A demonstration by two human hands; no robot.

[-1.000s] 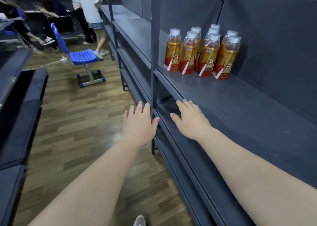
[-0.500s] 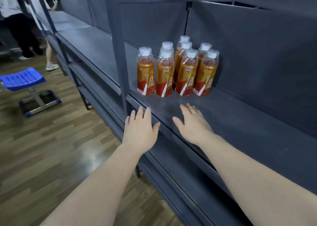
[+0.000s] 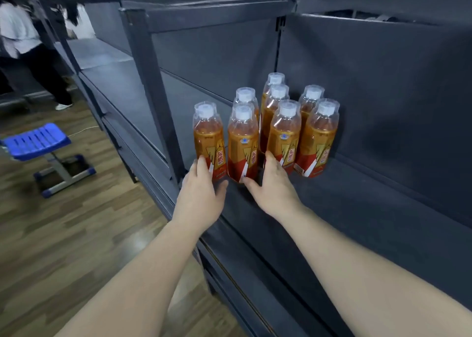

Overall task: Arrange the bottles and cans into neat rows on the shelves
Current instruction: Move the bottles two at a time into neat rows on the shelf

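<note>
Dark grey metal shelving fills the right of the view, with wood-pattern flooring and a blue plastic stool [image 3: 35,141] to the left. On the grey shelf [image 3: 362,209] under the hands stands a cluster of eight amber plastic drink bottles with white caps and orange-and-red labels [image 3: 319,137], just right of the grey upright post [image 3: 150,86] and close to the back panel. All are upright, long axis vertical, in loose columns: four in front, four behind, not squared to the shelf edge. The controlling relation is that the front bottles lie directly ahead of both hands, at fingertip reach. The left hand [image 3: 199,196] is nearer the leftmost front bottle [image 3: 207,137] and grips its base, fingers on the left side and thumb towards the right. The right hand [image 3: 274,191] is nearer the second front bottle [image 3: 242,145]: its thumb touches that bottle's base while its fingers enter the gap beside the third front bottle [image 3: 284,134] — whether this grip has closed cannot be determined. Half a second earlier both hands were flat, fingers straight, over the shelf's front edge and clear of the bottles; they have since advanced into contact, and the view has moved closer. The bottle arrangement is unchanged.
</note>
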